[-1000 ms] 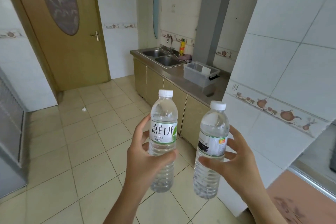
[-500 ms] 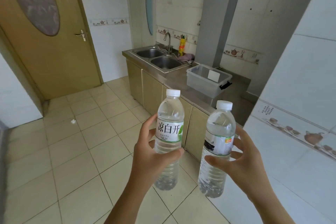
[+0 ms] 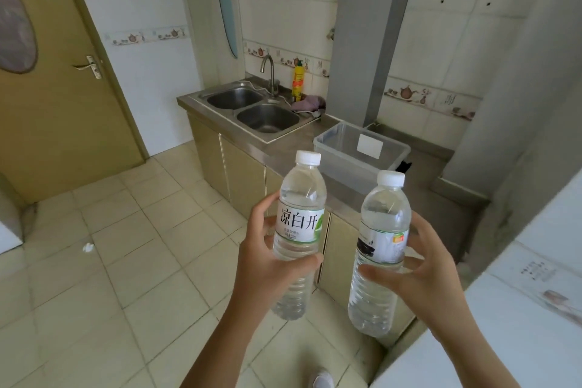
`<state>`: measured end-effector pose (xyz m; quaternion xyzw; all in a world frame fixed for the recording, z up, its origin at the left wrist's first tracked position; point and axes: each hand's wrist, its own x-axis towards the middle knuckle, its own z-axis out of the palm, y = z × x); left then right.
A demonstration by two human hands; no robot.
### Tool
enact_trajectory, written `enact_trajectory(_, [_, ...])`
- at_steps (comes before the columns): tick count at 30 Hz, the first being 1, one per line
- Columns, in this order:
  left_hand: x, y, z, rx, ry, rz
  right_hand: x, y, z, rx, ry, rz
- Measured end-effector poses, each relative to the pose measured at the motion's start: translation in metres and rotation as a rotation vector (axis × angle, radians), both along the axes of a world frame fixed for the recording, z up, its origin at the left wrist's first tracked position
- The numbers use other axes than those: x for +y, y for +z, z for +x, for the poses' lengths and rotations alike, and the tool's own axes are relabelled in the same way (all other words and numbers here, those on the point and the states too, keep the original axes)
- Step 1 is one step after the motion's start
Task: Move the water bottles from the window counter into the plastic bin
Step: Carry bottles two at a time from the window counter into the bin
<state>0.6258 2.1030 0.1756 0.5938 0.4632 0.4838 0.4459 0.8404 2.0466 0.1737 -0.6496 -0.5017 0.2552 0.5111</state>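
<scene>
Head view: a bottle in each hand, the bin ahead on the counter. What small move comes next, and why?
Probably step closer and carry both bottles over the bin. The left hand and right hand each grip an upright, capped bottle over the floor, short of the counter. The bin looks open and empty.

The two clear ribbed plastic water bottles (image 3: 297, 239) (image 3: 379, 264) are showing glossy walls, matt white caps and smooth printed paper-like labels. The translucent frosted plastic bin (image 3: 343, 154) is looking dull-smooth. The brushed stainless-steel double sink (image 3: 252, 109) and grey metal counter (image 3: 425, 167) are gleaming softly. The pale floor tiles (image 3: 126, 246) are shining faintly.
</scene>
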Motion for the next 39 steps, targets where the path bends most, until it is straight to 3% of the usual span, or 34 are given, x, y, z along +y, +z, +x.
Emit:
enact_trajectory(15, [0.260, -0.009, 0.129, 0.001, -0.061, -0.030, 0.242, -0.008, 0.118, 0.075, -0.081, -0.005])
enact_trajectory(27, [0.461, -0.034, 0.287, -0.015, -0.397, -0.035, 0.398, -0.027, 0.218, 0.163, -0.370, 0.056])
enact_trajectory(31, [0.518, -0.064, 0.335, 0.034, -0.516, -0.117, 0.446, -0.047, 0.244, 0.143, -0.465, -0.005])
enact_trajectory(39, [0.566, -0.136, 0.389, 0.258, -0.536, -0.150, 0.491, -0.101, 0.269, 0.005, -0.675, -0.274])
